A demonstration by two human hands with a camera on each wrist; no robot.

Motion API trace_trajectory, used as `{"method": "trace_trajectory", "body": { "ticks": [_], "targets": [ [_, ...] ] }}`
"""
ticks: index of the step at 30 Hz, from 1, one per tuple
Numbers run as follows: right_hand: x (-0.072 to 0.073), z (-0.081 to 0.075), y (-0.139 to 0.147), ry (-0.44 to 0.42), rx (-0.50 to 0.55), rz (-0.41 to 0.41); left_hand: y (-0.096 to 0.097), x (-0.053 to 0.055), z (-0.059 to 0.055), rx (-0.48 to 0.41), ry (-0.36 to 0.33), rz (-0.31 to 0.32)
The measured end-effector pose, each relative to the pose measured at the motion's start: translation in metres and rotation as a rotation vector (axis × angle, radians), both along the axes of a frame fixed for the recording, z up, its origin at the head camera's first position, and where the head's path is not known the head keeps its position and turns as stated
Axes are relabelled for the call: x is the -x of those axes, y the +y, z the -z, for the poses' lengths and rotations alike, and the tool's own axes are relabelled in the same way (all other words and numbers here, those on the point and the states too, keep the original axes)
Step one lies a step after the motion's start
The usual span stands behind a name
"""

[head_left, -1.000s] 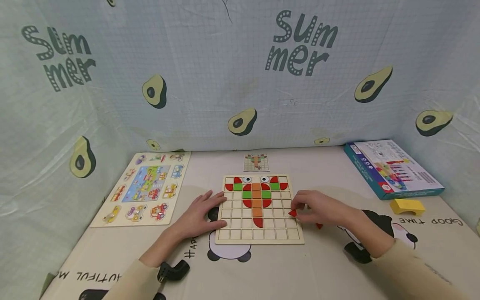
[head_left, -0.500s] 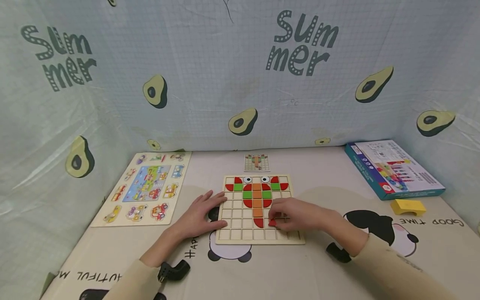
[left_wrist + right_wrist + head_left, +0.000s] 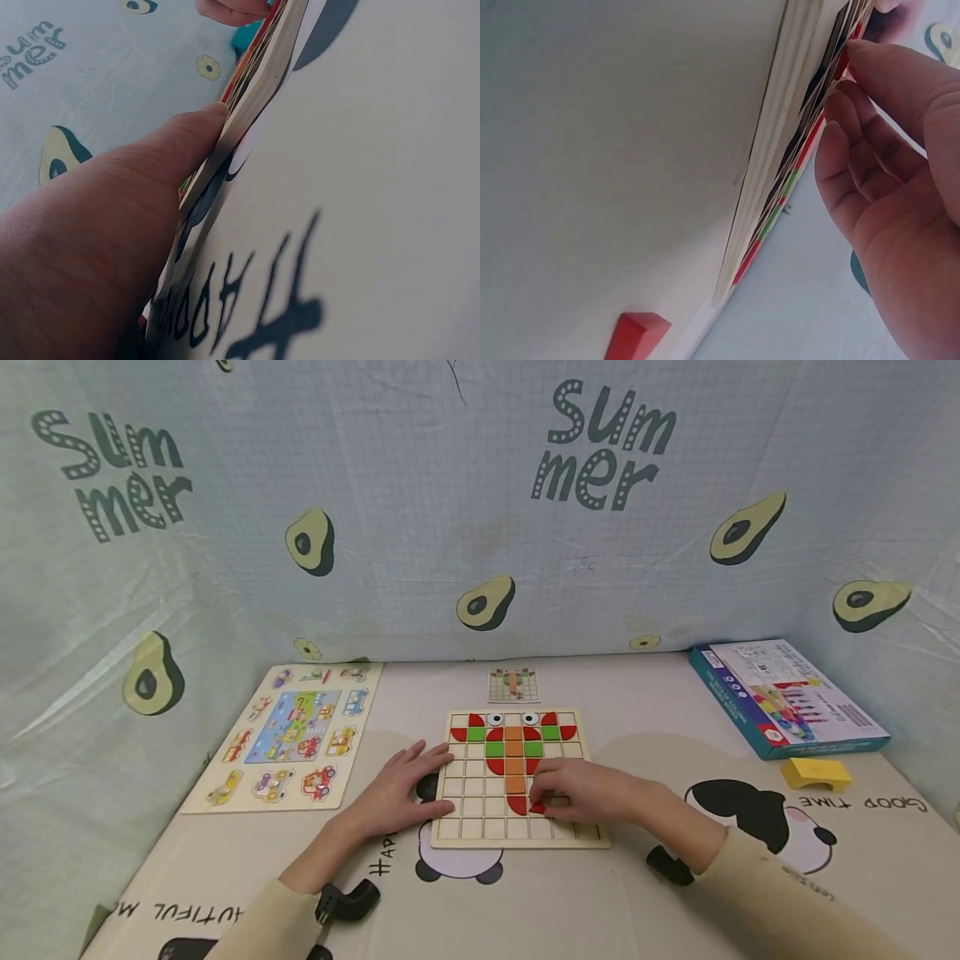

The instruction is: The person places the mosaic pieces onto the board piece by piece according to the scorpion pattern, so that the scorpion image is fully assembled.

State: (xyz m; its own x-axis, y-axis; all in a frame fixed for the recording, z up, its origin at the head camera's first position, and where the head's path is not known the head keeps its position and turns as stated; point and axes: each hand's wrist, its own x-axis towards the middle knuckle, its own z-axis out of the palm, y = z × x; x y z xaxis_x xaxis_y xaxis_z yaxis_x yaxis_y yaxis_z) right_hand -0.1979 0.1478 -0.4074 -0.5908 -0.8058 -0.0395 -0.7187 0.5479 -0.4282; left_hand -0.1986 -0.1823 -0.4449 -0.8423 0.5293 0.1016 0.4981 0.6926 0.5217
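The wooden grid board (image 3: 472, 827) lies flat on the table with red, green and orange tiles and two eye tiles set in its cells. My left hand (image 3: 401, 787) rests at the board's left edge, fingers spread, thumb on the rim in the left wrist view. Low on the board, my right hand (image 3: 588, 789) pinches a small red tile (image 3: 537, 808) between thumb and fingers. That tile sits right beside a red quarter-circle tile (image 3: 517, 805) below the orange column. Its full outline is hidden by the fingers.
A pattern card (image 3: 513, 686) lies behind the board. To the left is a vehicle picture puzzle (image 3: 352, 777). A boxed set (image 3: 810, 697) and a yellow arch block (image 3: 816, 774) are at the right. One red piece (image 3: 636, 335) lies on the table in the right wrist view.
My right hand has moved left from the board's right edge to the cell beside the lower red tile, carrying the small red tile. My left hand has stayed put.
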Motion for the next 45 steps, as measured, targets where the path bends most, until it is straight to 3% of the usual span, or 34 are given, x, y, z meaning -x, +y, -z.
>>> {"method": "trace_trajectory", "body": {
  "ticks": [7,26,45],
  "targets": [
    [0.001,0.001,0.006,-0.022,0.005,0.078,0.0,0.0,-0.001,-0.002,0.003,0.003],
    [0.001,0.001,0.002,0.03,-0.013,0.082,0.001,0.003,-0.001,0.002,-0.005,0.0],
    [-0.001,0.001,-0.005,-0.003,-0.026,0.093,-0.001,0.001,0.001,-0.014,-0.003,0.005]
  ]
}}
